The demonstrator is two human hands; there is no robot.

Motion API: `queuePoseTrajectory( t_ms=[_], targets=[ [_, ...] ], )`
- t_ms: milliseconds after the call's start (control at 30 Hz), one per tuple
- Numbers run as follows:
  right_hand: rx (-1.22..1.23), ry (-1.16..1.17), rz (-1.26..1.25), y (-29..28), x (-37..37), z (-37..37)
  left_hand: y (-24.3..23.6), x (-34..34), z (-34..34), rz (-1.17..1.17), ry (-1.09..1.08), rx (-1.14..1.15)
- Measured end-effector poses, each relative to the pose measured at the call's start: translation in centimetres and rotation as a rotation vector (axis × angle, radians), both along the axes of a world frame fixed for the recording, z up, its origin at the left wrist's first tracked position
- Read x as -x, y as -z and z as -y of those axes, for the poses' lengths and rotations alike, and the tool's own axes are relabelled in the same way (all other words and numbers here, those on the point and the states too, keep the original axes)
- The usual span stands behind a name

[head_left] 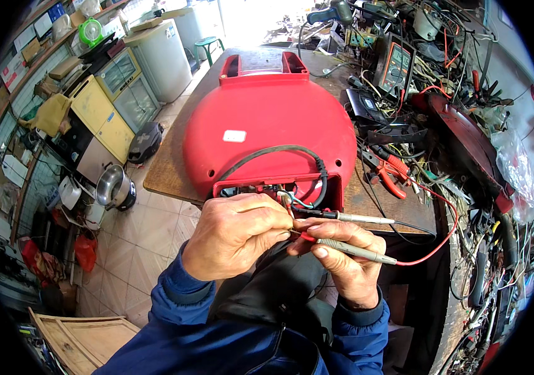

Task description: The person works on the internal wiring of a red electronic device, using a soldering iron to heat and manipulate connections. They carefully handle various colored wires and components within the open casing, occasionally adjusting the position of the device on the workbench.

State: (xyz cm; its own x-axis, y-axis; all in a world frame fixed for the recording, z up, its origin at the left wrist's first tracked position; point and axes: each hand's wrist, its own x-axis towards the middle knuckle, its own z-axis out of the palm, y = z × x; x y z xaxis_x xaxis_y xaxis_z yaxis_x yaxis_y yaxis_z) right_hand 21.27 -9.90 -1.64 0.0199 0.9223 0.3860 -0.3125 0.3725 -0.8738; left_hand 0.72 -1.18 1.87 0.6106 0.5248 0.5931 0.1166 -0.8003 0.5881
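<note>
A red plastic housing point(269, 119) lies on a wooden table point(164, 181), its open compartment at the near edge showing wires point(298, 200) and a black cable looping out. My left hand point(236, 234) is pinched at that compartment, close to the red probe's thin tip; what its fingertips hold is too small to make out. My right hand point(348, 262) grips a grey test probe point(357, 249) with a red collar, pointed toward my left fingertips. A second probe point(364, 218), grey and black, lies just beyond my right fingers at the compartment's edge.
Red-handled pliers point(390, 182), a multimeter point(394, 65), a power tool point(329, 14) and tangled wires crowd the right side. A curved red part point(460, 131) leans there. At left are cabinets point(98, 115), a steel pot point(113, 186), a green stool point(209, 47) and a wooden panel point(76, 337).
</note>
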Motion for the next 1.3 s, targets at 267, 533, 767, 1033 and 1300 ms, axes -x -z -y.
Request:
queuePoseTrajectory(
  t_ms=[267, 533, 767, 1033, 1300],
  targets=[
    [0.010, -0.021, -0.014, -0.1, 0.0, 0.1, 0.0, 0.0, 0.3, 0.004, -0.033, 0.040],
    [0.025, -0.025, -0.020, -0.1, -0.1, 0.1, 0.0, -0.1, 0.1, 0.005, -0.007, 0.007],
    [0.009, -0.026, 0.005, 0.1, -0.1, 0.1, 0.1, 0.1, 0.3, -0.006, -0.031, 0.008],
    [0.020, -0.019, 0.008, -0.5, -0.2, 0.6, 0.0, 0.0, 0.1, -0.015, 0.003, -0.023],
    [0.068, -0.116, -0.013, 0.1, -0.5, 0.3, -0.5, -0.3, 0.4, -0.035, -0.062, -0.022]
  ],
)
